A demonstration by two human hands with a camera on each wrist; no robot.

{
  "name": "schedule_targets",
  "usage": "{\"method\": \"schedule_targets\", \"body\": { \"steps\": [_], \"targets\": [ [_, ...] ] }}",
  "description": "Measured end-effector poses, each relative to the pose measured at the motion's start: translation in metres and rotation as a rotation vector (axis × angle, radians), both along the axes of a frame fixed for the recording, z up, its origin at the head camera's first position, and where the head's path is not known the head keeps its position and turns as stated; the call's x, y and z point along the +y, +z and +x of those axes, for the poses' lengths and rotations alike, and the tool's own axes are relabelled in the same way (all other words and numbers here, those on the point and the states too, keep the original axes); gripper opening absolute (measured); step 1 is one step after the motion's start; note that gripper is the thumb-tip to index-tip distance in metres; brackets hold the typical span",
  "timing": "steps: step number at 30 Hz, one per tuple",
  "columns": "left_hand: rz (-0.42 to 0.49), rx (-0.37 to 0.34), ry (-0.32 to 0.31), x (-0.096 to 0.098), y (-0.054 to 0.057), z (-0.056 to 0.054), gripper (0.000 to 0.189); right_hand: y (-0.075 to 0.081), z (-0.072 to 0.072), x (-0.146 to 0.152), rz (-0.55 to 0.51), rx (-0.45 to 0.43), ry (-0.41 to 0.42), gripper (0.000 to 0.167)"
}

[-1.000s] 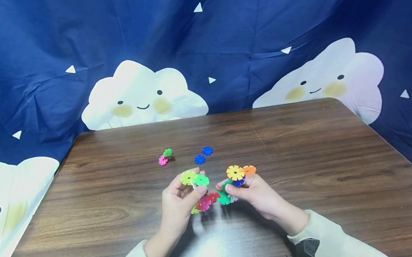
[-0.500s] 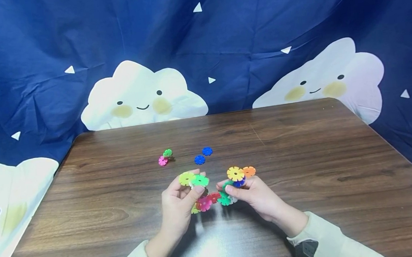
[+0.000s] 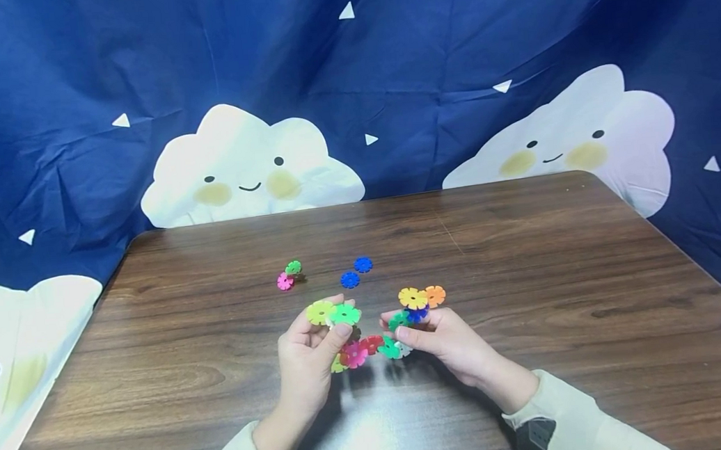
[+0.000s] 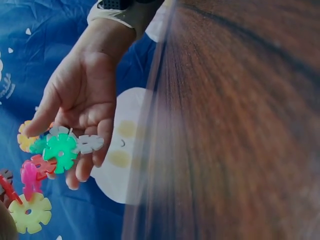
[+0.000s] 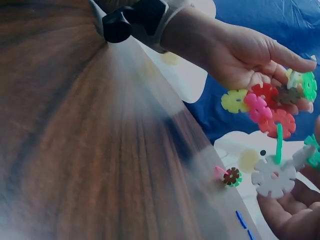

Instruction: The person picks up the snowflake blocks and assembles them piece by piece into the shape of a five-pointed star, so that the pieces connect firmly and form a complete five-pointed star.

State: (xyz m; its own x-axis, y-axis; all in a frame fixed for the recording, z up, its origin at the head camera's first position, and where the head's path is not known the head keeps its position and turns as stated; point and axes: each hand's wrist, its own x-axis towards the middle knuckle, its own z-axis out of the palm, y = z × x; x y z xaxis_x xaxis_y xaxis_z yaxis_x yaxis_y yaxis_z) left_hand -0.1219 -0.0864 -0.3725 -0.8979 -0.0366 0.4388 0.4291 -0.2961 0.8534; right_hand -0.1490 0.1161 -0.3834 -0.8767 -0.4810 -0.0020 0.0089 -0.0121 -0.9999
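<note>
Both hands hold a linked chain of colourful plastic snowflake discs above the table. My left hand (image 3: 308, 368) pinches its left part between thumb and fingers, near a yellow-green disc (image 3: 320, 313) and a light green disc (image 3: 345, 314). With thumb and fingertips, my right hand (image 3: 453, 340) grips a green disc (image 3: 398, 320); a yellow disc (image 3: 412, 298), an orange disc (image 3: 435, 296) and a blue one rise above it. Pink and red discs (image 3: 372, 345) hang low between the hands. In the right wrist view a white disc (image 5: 274, 177) faces the camera.
Two loose blue discs (image 3: 350, 279) lie on the wooden table (image 3: 526, 255) beyond the hands. To their left stands a small joined piece with a pink disc (image 3: 285, 281) and a green disc (image 3: 293, 267). A blue cloud-print cloth (image 3: 399, 62) hangs behind.
The left hand has shifted slightly left with its end of the chain. The yellow and orange discs over the right hand have risen a little and now overlap more.
</note>
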Motion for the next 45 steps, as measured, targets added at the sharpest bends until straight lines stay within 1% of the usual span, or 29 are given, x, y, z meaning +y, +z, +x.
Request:
{"method": "schedule_targets", "body": {
  "steps": [2,6,8,9,11,12,15,18,21,25,27,29,31,35,37,40,44,45],
  "targets": [
    [0.0,0.004,0.0,-0.001,0.0,0.0,0.031,-0.001,-0.004,0.003,-0.02,-0.042,0.053,0.048],
    [0.001,0.012,-0.001,-0.003,0.0,0.0,0.033,-0.006,-0.019,0.013,-0.063,-0.148,0.192,0.056],
    [-0.001,0.014,-0.002,-0.004,-0.001,0.0,0.033,-0.007,-0.027,0.02,-0.068,-0.174,0.236,0.061],
    [-0.002,0.014,0.0,-0.004,0.0,0.0,0.033,-0.006,-0.031,0.023,-0.057,-0.174,0.243,0.063],
    [-0.001,0.017,0.008,-0.006,-0.001,0.0,0.033,-0.004,-0.04,0.029,-0.023,-0.154,0.216,0.066],
    [0.002,0.019,0.011,-0.006,-0.001,0.0,0.032,-0.002,-0.044,0.032,0.014,-0.12,0.182,0.064],
    [0.014,0.033,0.017,-0.009,-0.002,0.0,0.032,0.001,-0.059,0.038,0.115,-0.016,0.06,0.055],
    [0.021,0.05,-0.004,-0.009,-0.002,0.001,0.031,0.004,-0.073,0.039,0.215,0.078,-0.063,0.046],
    [0.024,0.069,-0.026,-0.01,-0.002,0.002,0.031,0.005,-0.088,0.035,0.216,0.075,-0.123,0.044],
    [0.04,0.085,-0.05,-0.011,-0.003,0.004,0.03,0.003,-0.106,0.024,0.174,0.005,-0.142,0.043],
    [0.046,0.089,-0.064,-0.011,-0.003,0.004,0.03,0.0,-0.113,0.018,0.178,-0.029,-0.145,0.042],
    [0.052,0.097,-0.079,-0.01,-0.004,0.004,0.03,-0.002,-0.118,0.011,0.217,-0.04,-0.152,0.041],
    [0.054,0.103,-0.082,-0.01,-0.004,0.004,0.03,-0.005,-0.124,0.003,0.305,0.004,-0.155,0.04],
    [0.056,0.116,-0.087,-0.009,-0.004,0.005,0.03,-0.012,-0.134,-0.01,0.542,0.183,-0.167,0.036],
    [0.052,0.115,-0.088,-0.009,-0.004,0.005,0.03,-0.015,-0.138,-0.015,0.622,0.26,-0.179,0.034],
    [0.05,0.128,-0.095,-0.009,-0.004,0.005,0.029,-0.017,-0.144,-0.021,0.653,0.31,-0.181,0.033],
    [0.055,0.136,-0.109,-0.009,-0.004,0.004,0.029,-0.018,-0.147,-0.029,0.65,0.346,-0.157,0.032],
    [0.055,0.129,-0.112,-0.009,-0.004,0.005,0.029,-0.018,-0.148,-0.031,0.648,0.353,-0.152,0.032]
  ]
}}
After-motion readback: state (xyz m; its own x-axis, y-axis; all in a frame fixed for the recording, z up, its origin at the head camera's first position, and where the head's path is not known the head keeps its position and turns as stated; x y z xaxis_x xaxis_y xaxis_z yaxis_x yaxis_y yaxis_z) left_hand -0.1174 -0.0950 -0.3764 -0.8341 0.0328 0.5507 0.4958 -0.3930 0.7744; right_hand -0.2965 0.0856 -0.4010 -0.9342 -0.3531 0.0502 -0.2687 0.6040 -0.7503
